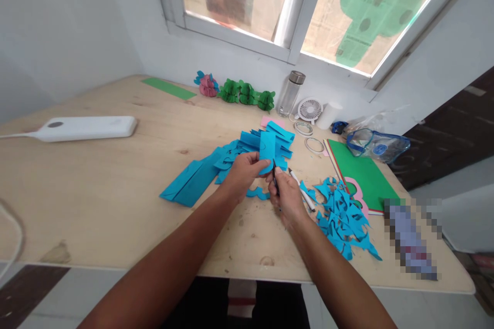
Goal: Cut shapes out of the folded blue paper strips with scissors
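Note:
Between the thumb and fingers of my left hand (244, 172) is a folded piece of blue paper (267, 144) with a curved line drawn on it. My right hand (286, 193) is closed around dark-handled scissors (275, 177), whose blades meet the paper's right edge. Much of the scissors is hidden by my fingers. Behind and left of my hands lies a heap of blue paper pieces (231, 154), with folded blue strips (191, 182) at its left. To the right of my right hand are a white marker (303, 190) and a pile of blue paper scraps (343, 216).
Green sheets (358, 169) lie at the right, near a clear pouch (380, 145). Along the wall stand green paper ornaments (247, 92), a glass bottle (291, 93) and a small white fan (310, 109). Tape rolls (314, 145) lie nearby. A white power strip (90, 128) is at left.

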Demonstrator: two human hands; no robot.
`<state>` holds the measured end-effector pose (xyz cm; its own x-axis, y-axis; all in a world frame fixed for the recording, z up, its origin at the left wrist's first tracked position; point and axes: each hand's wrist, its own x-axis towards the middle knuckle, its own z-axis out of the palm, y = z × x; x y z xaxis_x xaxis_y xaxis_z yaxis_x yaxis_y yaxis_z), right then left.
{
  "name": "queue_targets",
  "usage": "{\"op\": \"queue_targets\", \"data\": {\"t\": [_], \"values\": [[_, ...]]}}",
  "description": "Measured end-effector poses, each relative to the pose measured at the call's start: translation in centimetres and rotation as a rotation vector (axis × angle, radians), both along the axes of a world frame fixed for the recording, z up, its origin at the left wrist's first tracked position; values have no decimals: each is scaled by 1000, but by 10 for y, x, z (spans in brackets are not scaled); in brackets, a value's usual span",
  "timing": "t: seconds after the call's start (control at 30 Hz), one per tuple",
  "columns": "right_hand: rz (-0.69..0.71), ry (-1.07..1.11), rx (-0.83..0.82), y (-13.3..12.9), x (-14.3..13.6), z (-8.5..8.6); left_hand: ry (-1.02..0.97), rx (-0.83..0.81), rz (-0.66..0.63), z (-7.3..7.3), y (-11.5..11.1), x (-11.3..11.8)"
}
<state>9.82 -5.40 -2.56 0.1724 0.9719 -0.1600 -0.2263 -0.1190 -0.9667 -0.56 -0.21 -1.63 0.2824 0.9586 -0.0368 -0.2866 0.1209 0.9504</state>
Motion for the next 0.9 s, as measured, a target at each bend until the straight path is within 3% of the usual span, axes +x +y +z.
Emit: {"op": "queue_targets", "data": {"t": [0.9], "values": [[60,-41,-26,2,7,-4,29,-35,22,-6,6,-2]]}}
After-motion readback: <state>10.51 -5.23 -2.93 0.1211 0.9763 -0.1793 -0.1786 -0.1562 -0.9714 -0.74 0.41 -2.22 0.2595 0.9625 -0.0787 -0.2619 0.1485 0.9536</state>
